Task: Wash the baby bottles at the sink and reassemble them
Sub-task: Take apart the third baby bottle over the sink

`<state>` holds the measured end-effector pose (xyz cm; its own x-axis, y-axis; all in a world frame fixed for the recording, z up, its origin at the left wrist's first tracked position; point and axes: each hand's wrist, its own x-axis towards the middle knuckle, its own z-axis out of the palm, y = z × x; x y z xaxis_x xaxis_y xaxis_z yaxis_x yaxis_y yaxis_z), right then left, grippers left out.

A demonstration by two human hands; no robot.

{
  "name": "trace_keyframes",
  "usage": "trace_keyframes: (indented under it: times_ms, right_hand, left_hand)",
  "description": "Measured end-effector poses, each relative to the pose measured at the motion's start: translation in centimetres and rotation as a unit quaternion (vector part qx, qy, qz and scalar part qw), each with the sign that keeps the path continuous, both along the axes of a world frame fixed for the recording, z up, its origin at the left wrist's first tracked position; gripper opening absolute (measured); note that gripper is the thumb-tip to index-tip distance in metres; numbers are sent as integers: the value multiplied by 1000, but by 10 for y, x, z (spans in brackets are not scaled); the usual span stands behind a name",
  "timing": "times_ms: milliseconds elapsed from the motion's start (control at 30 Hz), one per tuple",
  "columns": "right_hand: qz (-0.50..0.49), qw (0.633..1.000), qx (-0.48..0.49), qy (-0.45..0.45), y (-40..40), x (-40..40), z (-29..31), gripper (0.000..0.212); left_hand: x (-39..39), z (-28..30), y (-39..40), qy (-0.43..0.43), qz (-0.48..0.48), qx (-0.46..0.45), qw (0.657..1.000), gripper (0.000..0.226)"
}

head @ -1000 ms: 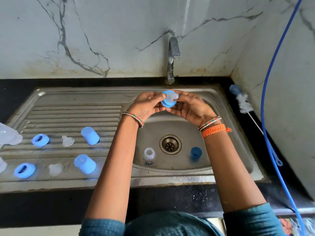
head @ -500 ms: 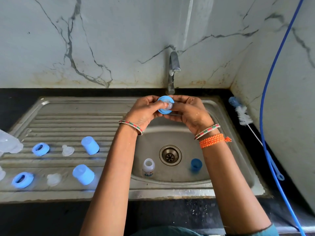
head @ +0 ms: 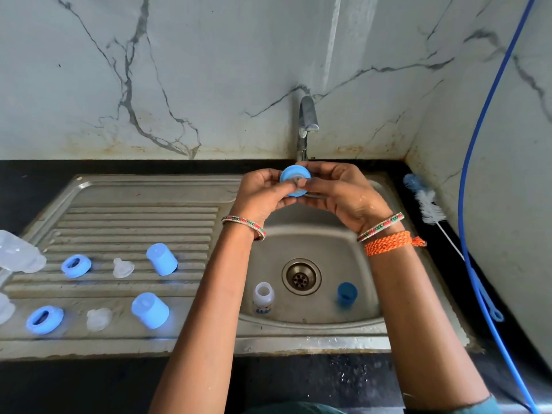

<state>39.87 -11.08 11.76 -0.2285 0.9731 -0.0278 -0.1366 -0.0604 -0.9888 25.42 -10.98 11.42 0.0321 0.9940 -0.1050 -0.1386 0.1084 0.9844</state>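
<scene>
Here's the steel sink (head: 397, 297), basin at its right end and a ribbed drainboard (head: 134, 222) running to the left edge, tap (head: 307, 118) at the back. Over the basin's far edge both hands meet: the left hand (head: 263, 195) and the right hand (head: 340, 195) each pinch the blue collar ring (head: 294, 174) between curled fingers, with what looks like a clear teat (head: 295, 184) at its centre, partly hidden by the fingertips. Down in the basin a small clear bottle (head: 263, 297) stands left of the drain, a blue cap (head: 346, 292) to the right. On the drainboard wait two more caps (head: 162, 259), rings (head: 76, 265) and teats (head: 122, 268), bottle bodies at the far left edge. A bottle brush (head: 427, 204) lies along the right rim. That ring is light, stiff plastic and likely wet and slick, so the rim is the place to hold; the teat looks soft and should fold, best taken by its base flange.
</scene>
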Motion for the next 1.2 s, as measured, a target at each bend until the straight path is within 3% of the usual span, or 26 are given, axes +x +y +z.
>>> trace_keyframes:
  times_ms: [167, 333, 533, 700, 767, 933, 1100, 1200]
  right_hand:
    - [11, 999, -21, 35, -6, 1, 2, 30]
    - [-7, 999, -12, 41, -9, 0, 8, 19]
    - [-46, 997, -45, 48, -10, -1, 12, 10]
    - [-76, 996, -41, 39, -11, -4, 13, 16]
    - [-118, 993, -26, 8, -9, -8, 14, 20]
    - [-174, 969, 56, -169, -4, -16, 11, 27]
    - [-57, 998, -7, 20, -11, 0, 11, 20]
    - [-32, 996, -41, 73, -12, 8, 14, 22]
  left_hand:
    - [-7, 5, -4, -15, -44, -2, 999, 3]
    - [-12, 10, -8, -71, -60, 10, 996, 8]
    - [-15, 14, -12, -41, -99, 26, 994, 8]
    - [-13, 13, -12, -32, -87, 27, 995, 9]
    - [-7, 13, -11, -43, -64, 23, 997, 10]
    - [6, 7, -10, -62, -12, 4, 998, 17]
    - [11, 9, -10, -1, 4, 32, 999, 14]
    - [15, 10, -11, 18, 8, 41, 999, 14]
